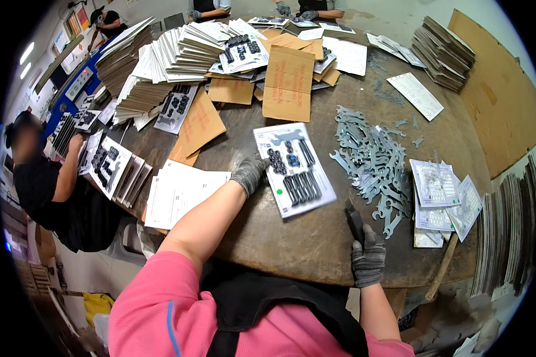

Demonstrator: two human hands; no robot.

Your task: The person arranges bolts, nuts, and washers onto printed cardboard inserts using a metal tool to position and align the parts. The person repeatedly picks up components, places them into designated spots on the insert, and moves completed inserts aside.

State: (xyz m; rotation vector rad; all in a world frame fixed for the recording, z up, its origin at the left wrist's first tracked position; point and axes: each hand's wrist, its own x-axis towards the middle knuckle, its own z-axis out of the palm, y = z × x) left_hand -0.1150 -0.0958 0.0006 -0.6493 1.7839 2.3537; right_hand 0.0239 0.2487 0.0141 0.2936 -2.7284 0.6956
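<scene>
My left hand (250, 174), in a grey knit glove, grips the left edge of a white card (324, 201). Black hardware pieces in rows, a few blue bits and a flat wrench at the top are packed on it, with a green dot at its lower left. My right hand (368, 257), gloved too, is closed around a slim black tool (354, 221) pointing away from me; its exact kind is not clear. To the right of the card lies a heap of flat grey open-end wrenches (372, 157).
White printed sheets (181, 193) lie left of my forearm. Farther off are stacked cards (178, 53) and brown envelopes (289, 83). Clear bags (438, 184) and a wooden stick (442, 268) are at the right. A co-worker (47, 172) sits at left; others are across the table.
</scene>
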